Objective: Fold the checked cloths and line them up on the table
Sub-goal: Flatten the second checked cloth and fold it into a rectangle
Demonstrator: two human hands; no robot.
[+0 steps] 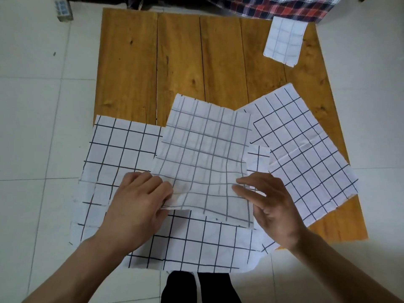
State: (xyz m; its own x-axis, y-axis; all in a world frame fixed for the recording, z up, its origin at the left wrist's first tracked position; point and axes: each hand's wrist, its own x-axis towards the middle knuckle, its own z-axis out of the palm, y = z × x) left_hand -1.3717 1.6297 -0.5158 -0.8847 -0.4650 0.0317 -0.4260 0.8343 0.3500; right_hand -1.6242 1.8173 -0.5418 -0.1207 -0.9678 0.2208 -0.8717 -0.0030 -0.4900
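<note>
A white checked cloth (203, 149) with faint grey lines lies in the middle, on top of a larger cloth with dark lines (122, 149) that hangs over the table's near edge. My left hand (140, 204) pinches the middle cloth's near left corner. The straight fingers of my right hand (271, 206) touch its near right edge. Another dark-lined cloth (306, 154) lies spread at the right. A small folded cloth (284, 40) sits at the far right corner of the wooden table (185, 62).
White floor tiles (32, 127) surround the low table. A red, blue and white plaid fabric (284, 7) lies beyond the table's far edge. A small grey block (63, 9) stands on the floor at the far left. My dark-clothed legs (196, 287) show below the cloths.
</note>
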